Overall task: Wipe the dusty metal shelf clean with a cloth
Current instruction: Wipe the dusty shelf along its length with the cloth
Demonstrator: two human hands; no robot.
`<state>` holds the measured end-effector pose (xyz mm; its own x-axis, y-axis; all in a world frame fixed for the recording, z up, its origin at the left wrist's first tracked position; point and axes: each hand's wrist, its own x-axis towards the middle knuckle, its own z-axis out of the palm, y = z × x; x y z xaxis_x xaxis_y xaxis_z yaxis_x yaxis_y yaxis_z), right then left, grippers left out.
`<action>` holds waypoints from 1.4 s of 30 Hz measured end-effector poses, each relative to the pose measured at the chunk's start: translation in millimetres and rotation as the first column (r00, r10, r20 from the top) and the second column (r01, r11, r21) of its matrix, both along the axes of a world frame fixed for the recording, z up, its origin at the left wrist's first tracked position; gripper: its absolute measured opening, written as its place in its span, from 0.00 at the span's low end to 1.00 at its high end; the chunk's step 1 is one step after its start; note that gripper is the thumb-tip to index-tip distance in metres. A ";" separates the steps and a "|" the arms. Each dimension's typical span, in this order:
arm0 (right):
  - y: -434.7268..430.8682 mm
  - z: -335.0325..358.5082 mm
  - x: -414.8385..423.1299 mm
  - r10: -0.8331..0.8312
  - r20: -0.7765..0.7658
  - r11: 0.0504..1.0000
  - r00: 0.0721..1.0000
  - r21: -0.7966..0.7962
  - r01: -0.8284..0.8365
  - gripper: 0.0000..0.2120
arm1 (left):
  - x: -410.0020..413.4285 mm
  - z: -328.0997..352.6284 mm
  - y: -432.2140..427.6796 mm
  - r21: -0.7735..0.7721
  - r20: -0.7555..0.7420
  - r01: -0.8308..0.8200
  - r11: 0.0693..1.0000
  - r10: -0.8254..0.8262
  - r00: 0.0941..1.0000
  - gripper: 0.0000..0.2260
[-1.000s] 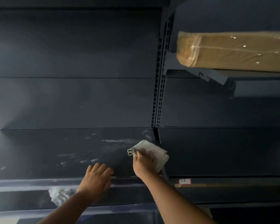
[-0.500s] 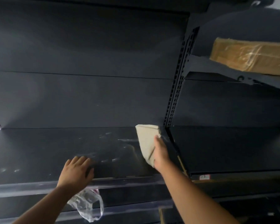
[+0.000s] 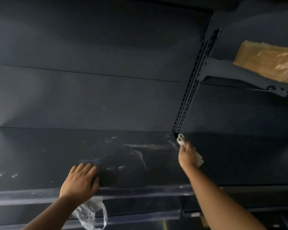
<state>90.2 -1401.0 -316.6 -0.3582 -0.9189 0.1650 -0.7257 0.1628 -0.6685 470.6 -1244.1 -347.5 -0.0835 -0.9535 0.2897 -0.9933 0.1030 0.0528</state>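
The right hand (image 3: 187, 156) is clutching the crumpled pale cloth (image 3: 180, 140), pushing it into the dusty dark metal shelf's (image 3: 56, 155) back corner; the left hand (image 3: 81, 181) (flat, holding nothing) is likely bracing.

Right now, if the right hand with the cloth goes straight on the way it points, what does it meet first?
Probably the slotted upright post at the shelf's back corner. The right hand points there with the cloth, whose tip looks almost at the post's base; depth is unclear.
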 end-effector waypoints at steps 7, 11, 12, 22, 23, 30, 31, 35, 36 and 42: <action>-50.8 -23.2 80.0 0.129 -0.084 0.978 0.988 0.173 -0.113 0.19 | 2.4 -7.2 -5.7 -0.093 -0.002 0.021 0.995 -0.021 1.000 0.10; -58.0 -24.6 163.3 0.352 -0.072 0.923 0.933 0.192 -0.334 0.19 | 5.3 -9.2 -7.4 -0.082 0.010 0.030 0.996 -0.030 1.000 0.11; -55.4 -23.1 183.7 0.420 -0.017 0.892 0.907 0.193 -0.410 0.19 | 5.9 -10.0 -8.0 -0.072 0.017 0.026 0.997 -0.025 1.000 0.11; -55.9 9.1 164.2 0.188 0.915 0.908 0.357 -0.023 -0.419 0.08 | 4.5 -7.1 -10.1 -0.073 0.036 0.013 0.997 -0.010 0.999 0.12; -61.2 10.5 141.4 0.157 0.916 0.935 0.370 -0.018 -0.353 0.09 | 4.3 -7.4 -9.4 -0.072 0.041 0.005 0.997 -0.002 0.999 0.11; -90.6 36.4 -6.7 0.150 0.760 0.985 0.632 -0.173 -0.026 0.15 | -3.0 -2.3 -6.5 -0.094 0.066 -0.011 0.995 0.017 0.998 0.09; -95.7 34.2 -18.0 0.145 0.659 0.983 0.738 -0.180 -0.032 0.17 | -2.7 -3.0 -6.4 -0.090 0.065 -0.018 0.996 0.024 0.998 0.09; -110.7 5.4 -18.7 0.201 0.098 0.979 0.975 -0.001 -0.202 0.19 | -1.0 -3.7 -8.2 -0.083 0.056 -0.021 0.996 0.026 0.998 0.09; -110.6 -4.2 -9.8 0.256 -0.026 0.965 0.966 0.069 -0.254 0.20 | 0.2 -4.1 -8.2 -0.082 0.055 -0.014 0.996 0.018 0.998 0.09; -105.8 -40.1 71.5 0.377 -0.346 0.924 0.859 0.078 -0.374 0.18 | 2.5 -6.7 -9.9 -0.074 0.029 -0.007 0.997 0.009 1.000 0.14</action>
